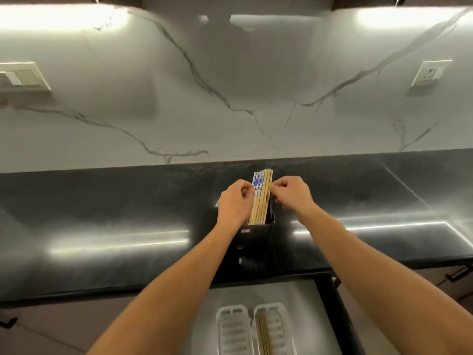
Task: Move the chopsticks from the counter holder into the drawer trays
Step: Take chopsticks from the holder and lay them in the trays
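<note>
Wooden and blue-patterned chopsticks (261, 198) upright in black holder (258, 233) on counter (128, 213), long axis leaning away. Flanked evenly: left hand (234, 203) curled on left sticks, right hand (291, 193) pinching right-edge ones. Probably lift along axis.

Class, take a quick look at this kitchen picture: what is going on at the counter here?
A person is working with both hands at a bundle of chopsticks standing in a black holder on the dark counter. The left hand pinches the bundle's left side and the right hand its right. Below, the drawer is open. Its right tray already holds a few wooden chopsticks, while the left tray looks empty.
</note>
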